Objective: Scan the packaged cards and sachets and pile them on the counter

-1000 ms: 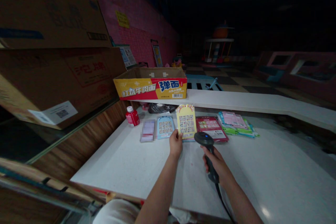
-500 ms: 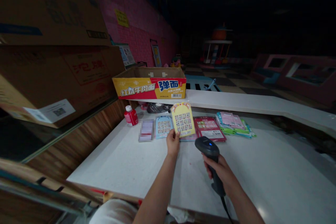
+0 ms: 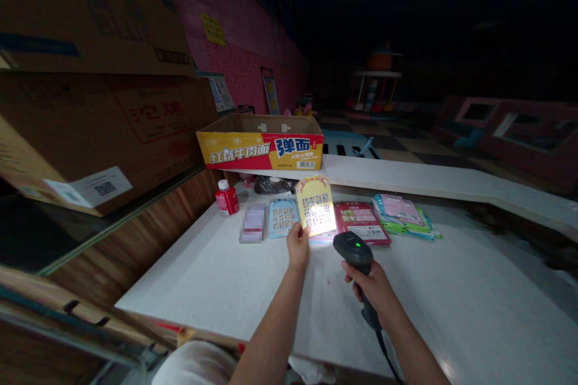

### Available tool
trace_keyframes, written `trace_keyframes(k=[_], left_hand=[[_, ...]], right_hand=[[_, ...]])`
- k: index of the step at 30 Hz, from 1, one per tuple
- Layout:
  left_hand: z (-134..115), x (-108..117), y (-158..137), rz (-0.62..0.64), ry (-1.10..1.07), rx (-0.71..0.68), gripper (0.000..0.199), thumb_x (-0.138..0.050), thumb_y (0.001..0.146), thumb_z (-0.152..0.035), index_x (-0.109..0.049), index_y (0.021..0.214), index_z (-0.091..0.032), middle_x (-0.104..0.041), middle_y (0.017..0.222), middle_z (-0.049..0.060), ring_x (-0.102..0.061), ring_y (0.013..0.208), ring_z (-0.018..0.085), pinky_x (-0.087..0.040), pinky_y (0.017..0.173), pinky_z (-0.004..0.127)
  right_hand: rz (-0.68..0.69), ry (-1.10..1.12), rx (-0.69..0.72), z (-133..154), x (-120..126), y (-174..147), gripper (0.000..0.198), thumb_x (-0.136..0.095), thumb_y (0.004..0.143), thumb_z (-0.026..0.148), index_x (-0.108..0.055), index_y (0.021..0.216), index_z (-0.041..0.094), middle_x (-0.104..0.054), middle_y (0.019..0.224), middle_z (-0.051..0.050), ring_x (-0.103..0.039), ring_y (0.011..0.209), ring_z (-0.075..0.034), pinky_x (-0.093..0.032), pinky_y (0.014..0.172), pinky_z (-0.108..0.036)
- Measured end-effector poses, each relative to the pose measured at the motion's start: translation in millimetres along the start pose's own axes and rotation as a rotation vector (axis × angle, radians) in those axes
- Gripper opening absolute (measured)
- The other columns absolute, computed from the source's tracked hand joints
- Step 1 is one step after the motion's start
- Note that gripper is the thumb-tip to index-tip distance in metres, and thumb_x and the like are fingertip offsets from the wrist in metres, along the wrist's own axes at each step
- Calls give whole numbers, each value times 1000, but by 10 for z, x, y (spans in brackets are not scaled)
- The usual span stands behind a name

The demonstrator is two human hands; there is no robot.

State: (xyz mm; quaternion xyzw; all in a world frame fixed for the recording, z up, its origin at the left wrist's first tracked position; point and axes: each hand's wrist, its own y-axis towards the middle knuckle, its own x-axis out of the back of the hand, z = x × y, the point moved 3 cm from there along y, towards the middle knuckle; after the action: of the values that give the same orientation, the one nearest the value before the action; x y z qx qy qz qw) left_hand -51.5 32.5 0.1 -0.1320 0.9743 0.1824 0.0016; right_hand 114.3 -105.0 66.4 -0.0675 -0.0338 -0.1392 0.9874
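"Yellow card (image 3: 311, 192): where is it?"

"Tilted up in your left hand (image 3: 298, 245), between the blue card (image 3: 283, 218) and the dark red pack (image 3: 363, 222). Your thumb and fingers pinch its lower left corner; whether it touches the counter (image 3: 217, 289), I cannot tell. Your right hand (image 3: 376, 290) wraps the black scanner (image 3: 353, 248) by its handle; trigger pressure doesn't show."

"What could go wrong?"

"Glare, I'd say: the bright patch (image 3: 320, 215) on your card could wash out its print. Your corner-only pinch might let the card swing. Your cable (image 3: 383, 349) runs toward the near edge, so a snag could tug the scanner."

"And the counts before you?"

"One yellow card, one scanner, one blue card, one dark red pack, one red bottle (image 3: 226, 200), one pixelated rectangle (image 3: 253, 222), one open box (image 3: 262, 153), two large cartons (image 3: 153, 126). One pinkish pack (image 3: 323, 238) lies partly hidden by your card. Your pile of packets (image 3: 406, 212), right, overlaps too much to number."
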Motion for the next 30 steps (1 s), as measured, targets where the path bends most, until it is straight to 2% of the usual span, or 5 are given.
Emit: trace_keyframes(k=[6,20,26,28,30], left_hand=[[-19,-20,-9,42,-77,-10,29,-58,81,-44,-62,84,-16,-65,81,4,-58,76,17,-47,71,28],[-4,-1,-5,7,-126,18,32,-61,77,-43,-59,96,-16,-69,96,9,-65,90,21,-51,83,35],[-74,412,172,-202,145,93,28,-59,77,-35,-61,98,-15,-71,92,10,-67,82,24,-52,72,34],[-145,572,280,-210,364,168,25,-58,78,-25,-63,98,-13,-71,89,13,-67,81,26,-51,71,34],[-237,685,367,-154,601,245,25,-56,79,-19,-64,101,-10,-70,87,15,-67,82,27,-49,72,34]], right_hand=[[-19,4,-8,13,2,-14,33,-71,65,47,-55,66,18,-58,51,2,-42,30,-8,-31,29,-21],[16,163,-34,-57,122,-125,43,-78,62,49,-58,82,17,-63,56,1,-48,37,-10,-35,34,-21],[47,286,-60,-50,289,-179,52,-82,59,50,-58,90,17,-67,61,-1,-57,48,-14,-44,42,-24],[58,318,-77,-32,319,-191,53,-83,58,51,-59,90,17,-68,64,-2,-60,51,-15,-47,44,-26],[53,350,-97,-24,329,-205,53,-83,59,51,-59,91,17,-69,66,-1,-61,53,-16,-50,48,-28]])
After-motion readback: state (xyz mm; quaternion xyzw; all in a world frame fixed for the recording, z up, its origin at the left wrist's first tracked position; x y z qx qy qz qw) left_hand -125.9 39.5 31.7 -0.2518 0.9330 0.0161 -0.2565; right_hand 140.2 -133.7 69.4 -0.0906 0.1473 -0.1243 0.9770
